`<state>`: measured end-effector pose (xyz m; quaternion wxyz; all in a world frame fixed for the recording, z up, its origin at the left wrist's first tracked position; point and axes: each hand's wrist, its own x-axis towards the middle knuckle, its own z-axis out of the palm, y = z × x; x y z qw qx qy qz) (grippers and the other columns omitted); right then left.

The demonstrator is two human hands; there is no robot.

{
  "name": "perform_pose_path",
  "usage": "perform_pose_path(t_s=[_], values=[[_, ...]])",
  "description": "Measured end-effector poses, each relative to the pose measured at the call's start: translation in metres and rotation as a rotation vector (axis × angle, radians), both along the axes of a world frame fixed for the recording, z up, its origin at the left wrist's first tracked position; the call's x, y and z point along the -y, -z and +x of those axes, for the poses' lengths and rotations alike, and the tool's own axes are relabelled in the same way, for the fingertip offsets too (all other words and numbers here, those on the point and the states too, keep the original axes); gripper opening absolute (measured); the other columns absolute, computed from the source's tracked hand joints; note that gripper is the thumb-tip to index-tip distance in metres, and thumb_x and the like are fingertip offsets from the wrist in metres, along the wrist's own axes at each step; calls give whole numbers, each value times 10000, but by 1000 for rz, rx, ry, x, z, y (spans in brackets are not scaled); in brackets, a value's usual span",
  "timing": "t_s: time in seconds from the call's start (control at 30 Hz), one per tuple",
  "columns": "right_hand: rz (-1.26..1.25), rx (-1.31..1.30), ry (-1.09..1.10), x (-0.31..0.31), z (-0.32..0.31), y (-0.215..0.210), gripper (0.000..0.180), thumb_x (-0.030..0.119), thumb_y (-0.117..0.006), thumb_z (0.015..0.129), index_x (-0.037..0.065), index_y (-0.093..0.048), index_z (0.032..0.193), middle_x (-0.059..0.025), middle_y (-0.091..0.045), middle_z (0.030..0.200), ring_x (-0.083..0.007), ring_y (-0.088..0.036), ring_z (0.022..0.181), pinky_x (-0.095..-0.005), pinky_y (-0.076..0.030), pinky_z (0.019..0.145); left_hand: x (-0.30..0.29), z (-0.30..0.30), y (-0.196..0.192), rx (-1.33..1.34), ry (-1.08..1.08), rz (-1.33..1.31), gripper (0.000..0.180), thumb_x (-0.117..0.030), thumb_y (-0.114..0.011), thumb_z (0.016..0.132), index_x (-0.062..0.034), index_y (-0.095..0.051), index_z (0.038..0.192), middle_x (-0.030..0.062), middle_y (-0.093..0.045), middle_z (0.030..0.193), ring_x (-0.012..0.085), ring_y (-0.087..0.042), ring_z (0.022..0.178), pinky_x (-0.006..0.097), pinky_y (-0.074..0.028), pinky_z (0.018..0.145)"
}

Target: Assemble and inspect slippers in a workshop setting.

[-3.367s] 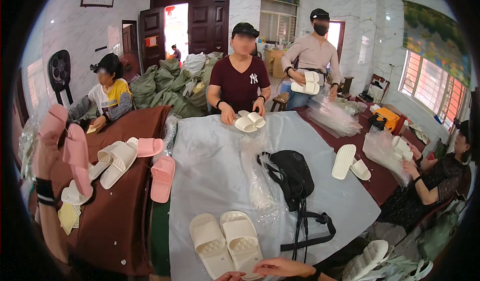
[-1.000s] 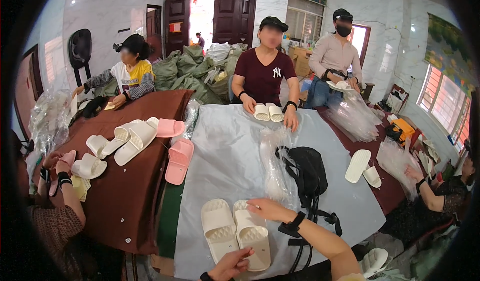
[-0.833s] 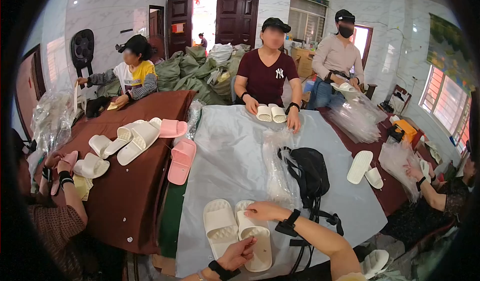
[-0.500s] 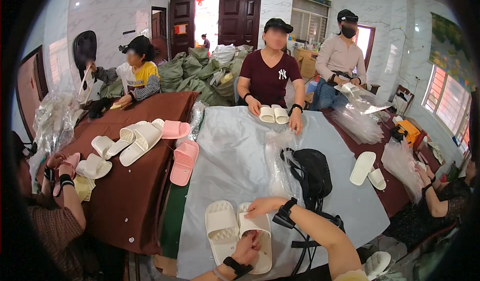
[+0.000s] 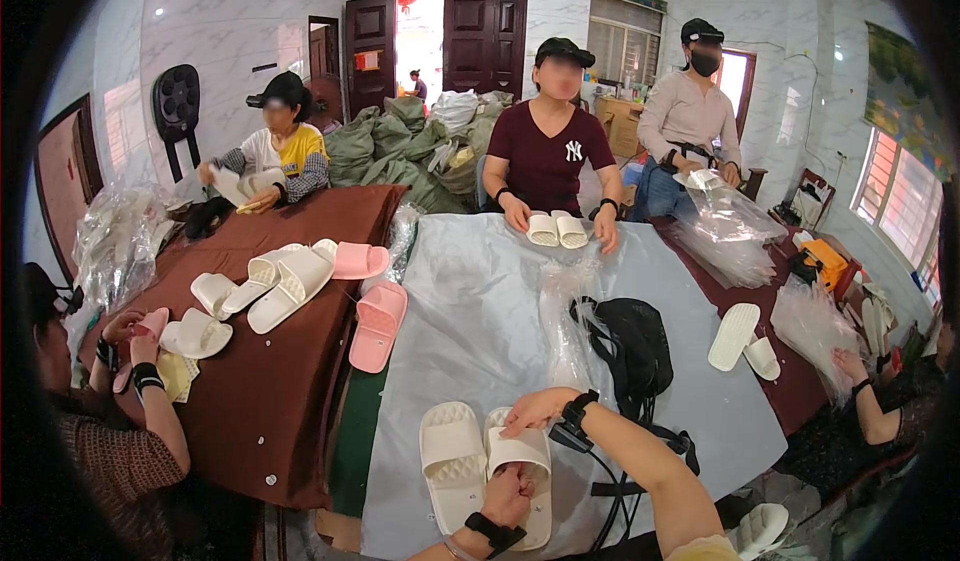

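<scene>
Both hands lower now: left hand (image 5: 510,491) gripping right slipper's (image 5: 520,461) heel, right hand (image 5: 532,408) fingertips on its toe.

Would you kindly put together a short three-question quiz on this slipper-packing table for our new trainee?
1. True or false: both of the wearer's hands touch the same white slipper.
2. Which lies just right of the clear plastic bags? A) black bag B) pink slipper C) green sack
3. Fill in: the left hand grips the slipper's near end, while the right hand rests on its ___ end.

Key: 1 true; 2 A, the black bag; 3 far.
</scene>
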<state>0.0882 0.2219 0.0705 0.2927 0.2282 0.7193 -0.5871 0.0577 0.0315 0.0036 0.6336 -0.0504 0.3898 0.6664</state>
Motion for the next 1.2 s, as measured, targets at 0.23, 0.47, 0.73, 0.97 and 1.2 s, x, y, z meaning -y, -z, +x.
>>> perform_pose_path(t_s=[0.23, 0.47, 0.73, 0.97, 1.2], values=[[-42, -23, 64, 7, 1, -4, 281, 356, -637, 802, 76, -609, 820, 107, -304, 513, -25, -198, 410, -215, -121, 393, -3, -4, 4, 52, 50, 58, 52, -111, -451, 900, -90, -468, 855, -9, -387, 677, 92, -310, 501, 235, -267, 448], [-93, -130, 528, 9, 7, 11, 241, 278, -594, 840, 56, -589, 935, 46, -555, 675, -14, -306, 442, -172, -225, 385, 20, -1, -24, 82, 34, 55, 104, -175, -426, 925, -89, -472, 890, -9, -393, 687, 92, -301, 494, 226, -271, 446], [-29, -451, 886, 18, 7, -1, 257, 243, -531, 879, 45, -584, 1033, -29, -621, 870, -58, -536, 646, -180, -431, 564, 92, -6, -76, -359, -101, 101, 285, -121, -468, 873, -72, -471, 1153, 22, -521, 779, 65, -413, 564, 201, -348, 491], [33, -492, 790, 28, 10, -6, 294, 235, -506, 895, 52, -558, 1119, -38, -598, 912, -72, -557, 717, -194, -461, 639, 112, -46, -91, -511, 313, 211, 290, -90, -438, 916, 30, -478, 1177, 90, -580, 1030, 138, -578, 820, 246, -455, 710], [58, -471, 776, 36, 0, -9, 284, 223, -503, 894, 66, -556, 1125, -10, -589, 858, -54, -521, 709, -195, -443, 661, 121, -68, -96, -553, 283, 320, 298, -68, -447, 909, 46, -466, 1184, 132, -569, 1102, 207, -548, 1042, 305, -466, 856]])
